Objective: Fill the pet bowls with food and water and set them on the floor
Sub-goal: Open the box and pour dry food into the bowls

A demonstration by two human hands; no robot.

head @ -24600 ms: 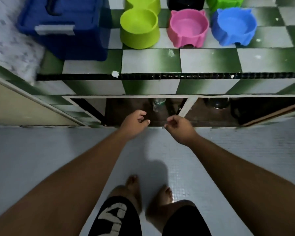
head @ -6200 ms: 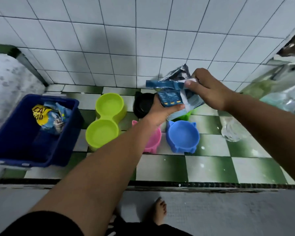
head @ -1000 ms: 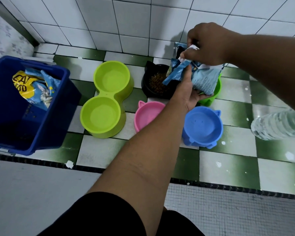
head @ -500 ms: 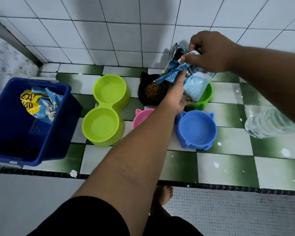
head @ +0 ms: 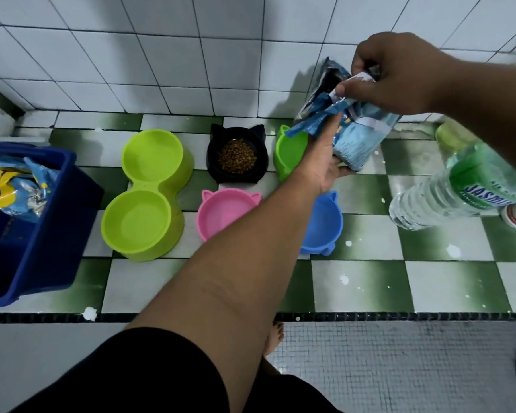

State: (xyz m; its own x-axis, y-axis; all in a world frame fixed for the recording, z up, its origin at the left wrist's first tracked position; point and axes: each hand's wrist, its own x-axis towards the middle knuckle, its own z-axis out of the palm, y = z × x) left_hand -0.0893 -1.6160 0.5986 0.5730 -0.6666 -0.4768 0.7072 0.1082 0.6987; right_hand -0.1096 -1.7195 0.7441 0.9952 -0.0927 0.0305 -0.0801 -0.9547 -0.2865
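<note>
Your food bag [head: 361, 135] is held above the counter [head: 429, 281] at the back row, just right of the green bowl [head: 289, 147]. Long axis is near upright, mouth up, loose flap sticking out left. R hand [head: 399, 73] pinches the crumpled top; L hand [head: 319, 165] grips it from below. Bag print is unreadable. Black bowl [head: 237, 156] has kibble. Your L forearm hides part of the pink bowl [head: 224, 210] & blue bowl [head: 322, 228]. Double lime bowl [head: 149, 192] sits left of those. Blue bin [head: 36, 234] holds a yellow bag [head: 0, 189] w/ "CAT". Water bottle [head: 459, 189], right, reads "JASMI".
</note>
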